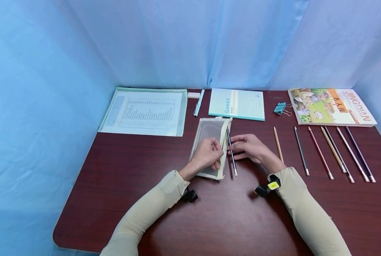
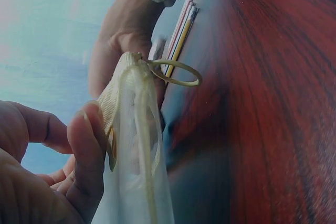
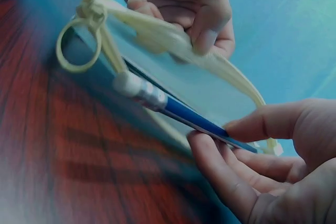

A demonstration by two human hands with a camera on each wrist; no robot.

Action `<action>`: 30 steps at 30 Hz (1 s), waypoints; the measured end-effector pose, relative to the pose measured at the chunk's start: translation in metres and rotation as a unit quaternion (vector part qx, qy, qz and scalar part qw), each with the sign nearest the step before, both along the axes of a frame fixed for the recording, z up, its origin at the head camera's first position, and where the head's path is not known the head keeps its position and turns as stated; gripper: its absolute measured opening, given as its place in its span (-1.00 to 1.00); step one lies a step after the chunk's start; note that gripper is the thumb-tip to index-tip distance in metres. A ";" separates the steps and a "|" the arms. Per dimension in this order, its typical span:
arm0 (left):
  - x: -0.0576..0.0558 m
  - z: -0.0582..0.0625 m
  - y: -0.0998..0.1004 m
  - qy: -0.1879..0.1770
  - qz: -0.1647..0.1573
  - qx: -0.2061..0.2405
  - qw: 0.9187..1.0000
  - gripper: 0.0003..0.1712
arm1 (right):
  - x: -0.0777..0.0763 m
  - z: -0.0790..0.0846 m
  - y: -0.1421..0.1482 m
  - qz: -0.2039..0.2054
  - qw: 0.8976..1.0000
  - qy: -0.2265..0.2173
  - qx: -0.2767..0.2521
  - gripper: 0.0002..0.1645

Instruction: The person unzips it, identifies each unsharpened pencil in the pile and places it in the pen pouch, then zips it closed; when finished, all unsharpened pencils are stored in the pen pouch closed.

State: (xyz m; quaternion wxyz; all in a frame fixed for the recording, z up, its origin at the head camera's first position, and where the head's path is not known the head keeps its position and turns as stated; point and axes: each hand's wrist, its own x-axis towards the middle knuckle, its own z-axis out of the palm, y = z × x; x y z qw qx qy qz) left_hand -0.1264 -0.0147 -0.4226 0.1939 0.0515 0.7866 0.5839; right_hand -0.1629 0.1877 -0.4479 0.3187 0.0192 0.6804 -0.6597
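A clear pencil pouch with cream edging lies in the middle of the table. My left hand pinches its edging near the mouth, and in the right wrist view the mouth gapes. Between the thumb and fingers of my right hand is a blue pencil with a white eraser end. In the head view that pencil slants along the pouch's right side, its eraser end toward me. From the right wrist, it is seen lying lengthwise at the gaping mouth. A cream loop hangs off the pouch's corner.
Several pencils lie in a loose row at the right. Along the back stand out a document sleeve, an eraser, a pen, a notebook, a binder clip and a book. Blue curtains hang behind.
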 end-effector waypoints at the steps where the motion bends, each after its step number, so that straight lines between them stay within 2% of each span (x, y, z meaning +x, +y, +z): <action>1: 0.000 0.000 0.000 0.000 -0.001 0.000 1.000 -0.90 | -0.001 0.001 -0.003 -0.012 1.000 0.001 -0.004 -0.41; 4: 0.000 0.000 0.001 -0.004 -0.002 0.001 1.000 -0.89 | -0.002 0.003 -0.014 -0.046 0.999 0.003 -0.019 -0.47; 7: 0.000 0.001 0.001 -0.007 -0.001 -0.004 1.000 -0.89 | 0.000 0.005 -0.024 -0.066 0.997 0.015 -0.021 -0.43; 11: 0.000 0.001 0.001 -0.008 -0.001 0.000 1.000 -0.90 | 0.003 0.006 -0.033 -0.081 0.996 0.035 -0.001 -0.39; 15: 0.000 0.000 0.001 -0.009 -0.003 0.005 1.000 -0.89 | 0.006 0.009 -0.032 -0.085 0.994 0.056 0.039 -0.44; 21: 0.001 0.000 0.002 -0.005 0.000 -0.003 1.000 -0.88 | 0.010 0.015 -0.012 -0.085 0.990 0.079 0.077 -0.46; 30: 0.002 -0.001 0.001 -0.003 0.000 0.004 1.000 -0.89 | 0.019 0.026 0.045 -0.092 0.984 0.106 0.112 -0.43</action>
